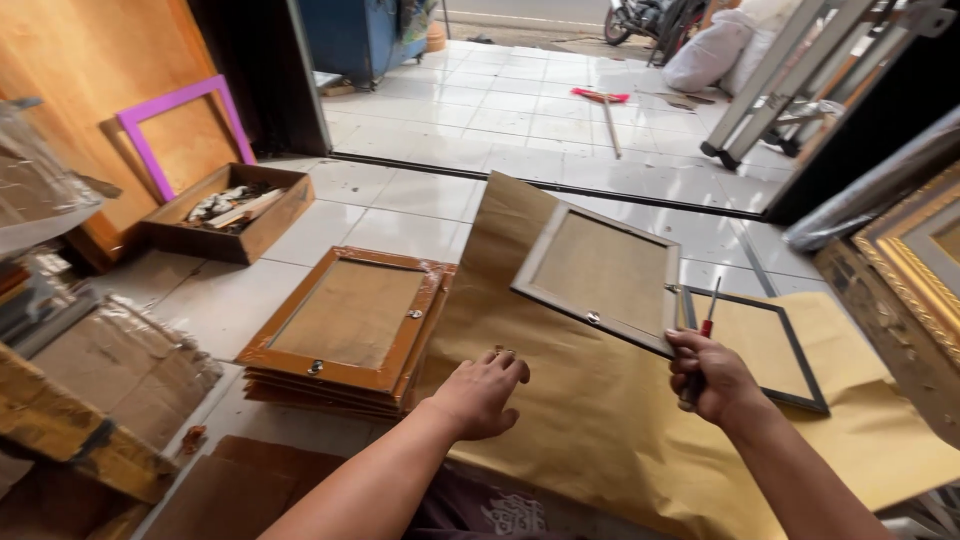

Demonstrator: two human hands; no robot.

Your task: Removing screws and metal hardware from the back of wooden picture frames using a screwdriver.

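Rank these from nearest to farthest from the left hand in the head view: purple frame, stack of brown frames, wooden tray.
1. Stack of brown frames, just left of the left hand.
2. Wooden tray, farther left.
3. Purple frame, against the board behind the tray.

Bright daylight pouring in from open doorway at top, washing white floor tiles (520,110) with glare and reflections. Indoor foreground softer, evenly lit. Faint soft shadows under stack of frames (345,335) and beneath left hand (480,395). Brown paper (590,420) shows gentle sheen. Wide-angle bend at edges: ladder (790,75) and gold frame (915,255) lean outward. Focus crisp overall, corners slightly soft, left plastic wrap (40,190) blurry.
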